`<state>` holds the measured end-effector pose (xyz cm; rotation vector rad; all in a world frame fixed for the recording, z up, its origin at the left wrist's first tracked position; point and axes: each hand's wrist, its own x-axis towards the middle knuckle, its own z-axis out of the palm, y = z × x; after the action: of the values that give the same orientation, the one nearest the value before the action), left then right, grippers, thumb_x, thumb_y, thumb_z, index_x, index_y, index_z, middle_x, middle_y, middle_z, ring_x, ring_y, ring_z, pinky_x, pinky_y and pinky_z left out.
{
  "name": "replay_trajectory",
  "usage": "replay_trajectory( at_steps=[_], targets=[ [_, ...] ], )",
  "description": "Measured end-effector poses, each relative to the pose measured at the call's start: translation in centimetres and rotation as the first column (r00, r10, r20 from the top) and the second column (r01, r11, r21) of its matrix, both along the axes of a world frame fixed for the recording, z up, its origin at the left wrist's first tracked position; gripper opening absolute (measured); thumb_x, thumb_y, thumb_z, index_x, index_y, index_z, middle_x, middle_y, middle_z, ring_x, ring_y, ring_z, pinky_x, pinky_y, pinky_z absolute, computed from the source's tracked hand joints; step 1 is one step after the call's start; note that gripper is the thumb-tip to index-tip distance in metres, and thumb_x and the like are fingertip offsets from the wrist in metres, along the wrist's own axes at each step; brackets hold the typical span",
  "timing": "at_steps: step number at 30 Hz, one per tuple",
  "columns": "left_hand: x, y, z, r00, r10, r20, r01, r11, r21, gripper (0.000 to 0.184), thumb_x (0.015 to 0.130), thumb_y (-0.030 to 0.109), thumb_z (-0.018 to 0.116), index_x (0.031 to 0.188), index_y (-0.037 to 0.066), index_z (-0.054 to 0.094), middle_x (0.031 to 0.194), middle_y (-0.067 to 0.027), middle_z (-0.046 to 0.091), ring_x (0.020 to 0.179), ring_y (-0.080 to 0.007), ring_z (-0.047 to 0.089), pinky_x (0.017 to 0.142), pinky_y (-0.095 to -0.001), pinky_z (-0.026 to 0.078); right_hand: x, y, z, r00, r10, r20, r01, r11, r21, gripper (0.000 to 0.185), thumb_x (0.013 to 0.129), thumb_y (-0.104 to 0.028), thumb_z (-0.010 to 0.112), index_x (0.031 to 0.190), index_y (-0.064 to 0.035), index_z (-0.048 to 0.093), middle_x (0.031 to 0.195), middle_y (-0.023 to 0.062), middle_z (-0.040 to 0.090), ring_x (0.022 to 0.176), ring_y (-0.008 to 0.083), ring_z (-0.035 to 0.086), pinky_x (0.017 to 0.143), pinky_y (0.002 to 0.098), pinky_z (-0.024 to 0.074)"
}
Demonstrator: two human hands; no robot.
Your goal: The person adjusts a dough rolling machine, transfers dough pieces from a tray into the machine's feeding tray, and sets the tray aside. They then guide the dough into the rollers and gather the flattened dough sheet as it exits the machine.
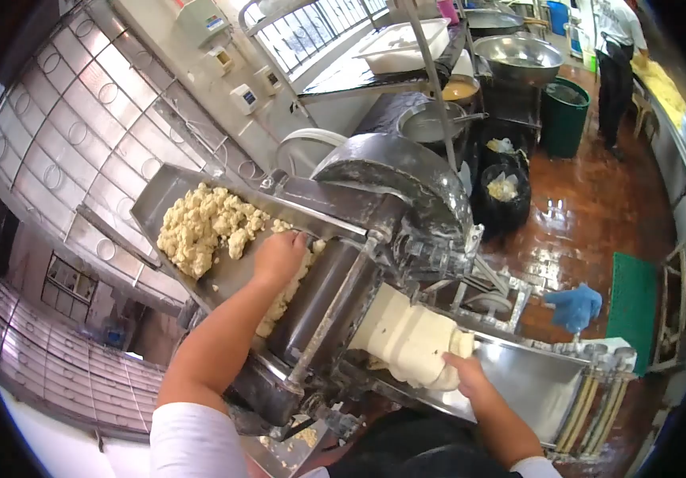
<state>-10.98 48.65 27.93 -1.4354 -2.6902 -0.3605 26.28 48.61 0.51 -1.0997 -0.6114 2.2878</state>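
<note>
I have the right hand (470, 376) in a narrow grip on the free end of a pale dough sheet (407, 331): the thumb lies on its folded edge, the fingers mostly out of sight, I judge to support that soft end. The sheet stretches from the machine's dark rollers (319, 295) onto the roller-side edge of a metal tray (522, 374). On the other side, I have the left hand (278, 255) curled at the feed tray's (169, 185) roller-side edge, beside a line of crumbly dough (199, 227); I can't tell whether it holds a piece (the knuckles hide that from me). Most of the crumbly dough is heaped near the feed tray's outer edge, probably to keep it in reach. White smears streak the rounded guard (383, 163). Beyond the metal tray's far edge is something blue (574, 307), perhaps a cloth. Behind it spreads a shiny reddish floor (598, 207). Farther back I see a green bin (564, 119), a wide metal bowl (518, 60) and a white tub (403, 44). Another person (618, 48) stands beside a yellow mass (666, 80).
</note>
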Motion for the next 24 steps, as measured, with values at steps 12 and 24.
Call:
replay_trajectory(
  at_steps=[12, 24],
  targets=[
    [-2.2, -0.7, -1.4, 0.907, -0.007, 0.420, -0.032, 0.996, 0.086, 0.043, 0.091, 0.037, 0.049, 0.087, -0.004, 0.063, 0.082, -0.0221, 0.065, 0.077, -0.0363, 0.060, 0.072, -0.0435, 0.046, 9.6, -2.2, -4.0, 0.980, -0.061, 0.189, 0.067, 0.997, -0.026, 0.040, 0.079, -0.012, 0.068, 0.115, 0.0043, 0.057, 0.097, 0.0131, 0.066, 0.083, 0.0252, 0.065, 0.074, 0.0366, 0.0515],
    [-3.6, -0.3, 3.9, 0.927, -0.018, 0.374, -0.109, 0.942, 0.318, 0.043, 0.088, 0.043, 0.057, 0.086, 0.000, 0.062, 0.072, -0.0114, 0.061, 0.064, -0.0264, 0.058, 0.061, -0.0366, 0.045, 11.7, 0.9, -6.4, 0.639, -0.269, 0.720, -0.323, 0.756, 0.569, 0.038, 0.076, -0.020, 0.069, 0.104, 0.0038, 0.062, 0.086, 0.0118, 0.064, 0.078, 0.0205, 0.062, 0.071, 0.0346, 0.0504]
  ],
)
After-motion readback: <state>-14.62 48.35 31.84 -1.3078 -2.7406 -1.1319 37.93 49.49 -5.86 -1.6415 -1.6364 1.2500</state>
